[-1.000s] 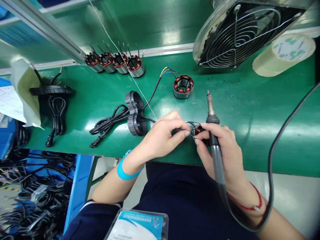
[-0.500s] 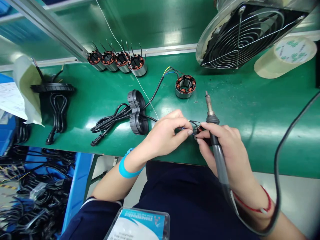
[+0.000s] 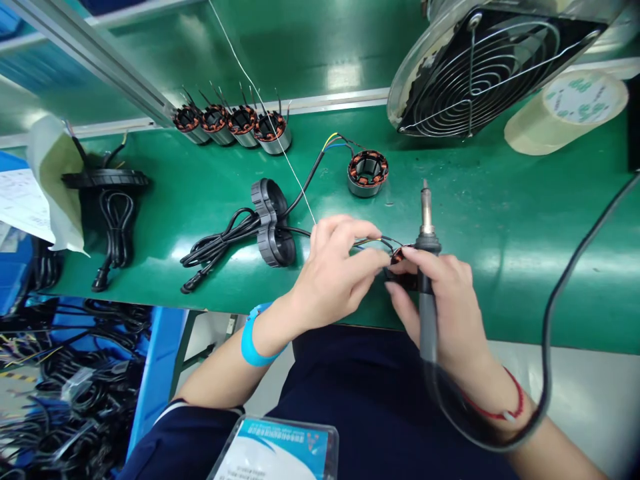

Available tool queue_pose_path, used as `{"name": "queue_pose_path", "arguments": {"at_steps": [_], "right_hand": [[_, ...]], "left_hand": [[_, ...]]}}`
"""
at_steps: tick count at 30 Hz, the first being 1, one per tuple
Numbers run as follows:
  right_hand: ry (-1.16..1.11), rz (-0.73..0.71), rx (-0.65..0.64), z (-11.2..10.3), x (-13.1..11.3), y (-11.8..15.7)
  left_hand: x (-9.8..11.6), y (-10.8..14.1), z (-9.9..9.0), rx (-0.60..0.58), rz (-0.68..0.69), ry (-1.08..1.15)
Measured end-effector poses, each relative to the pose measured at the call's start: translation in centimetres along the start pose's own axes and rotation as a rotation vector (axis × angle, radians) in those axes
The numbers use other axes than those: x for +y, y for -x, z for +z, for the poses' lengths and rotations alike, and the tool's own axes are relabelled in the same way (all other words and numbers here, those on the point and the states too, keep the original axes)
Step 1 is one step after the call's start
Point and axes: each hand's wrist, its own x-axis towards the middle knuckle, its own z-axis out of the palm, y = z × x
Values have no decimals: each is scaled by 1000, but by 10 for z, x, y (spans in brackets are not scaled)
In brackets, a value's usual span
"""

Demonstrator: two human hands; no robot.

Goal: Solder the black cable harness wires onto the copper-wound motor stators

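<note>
The right hand (image 3: 453, 300) grips the ring (image 3: 399, 255) and soldering iron (image 3: 429, 327); the left hand (image 3: 333, 273) bends beside the ring, grip unclear; best point the tip (image 3: 425, 190) away from fingers

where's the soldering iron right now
In the head view, the soldering iron is right of centre, in the right hand, tip pointing toward the bench's far side, below the fan in the picture.
</note>
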Motion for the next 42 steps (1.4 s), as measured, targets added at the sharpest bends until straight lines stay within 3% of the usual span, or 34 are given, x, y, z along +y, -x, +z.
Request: {"name": "queue_pose_path", "arguments": {"at_steps": [4, 17, 25, 27, 29, 32, 34, 38, 42], "right_hand": [[28, -10, 32, 5, 2, 2], [-3, 2, 25, 2, 9, 7], [-41, -14, 48, 0, 11, 6], [-50, -31, 64, 1, 12, 6], [-54, -42, 79, 1, 13, 6], [-60, -45, 84, 1, 15, 6], [-62, -50, 92, 2, 17, 7], [-22, -62, 122, 5, 19, 10], [3, -57, 170, 8, 18, 11]], "left_hand": [[2, 4, 7, 18, 78, -60], [5, 5, 18, 21, 100, -123], [-1, 1, 13, 11, 453, -337], [-2, -3, 15, -10, 489, -386], [-3, -8, 16, -13, 416, -406], [-7, -14, 12, 100, 127, -379], [-10, -14, 6, 156, 10, -293], [-12, -8, -2, -50, 80, -114], [-14, -5, 1, -266, 28, -34]]}}
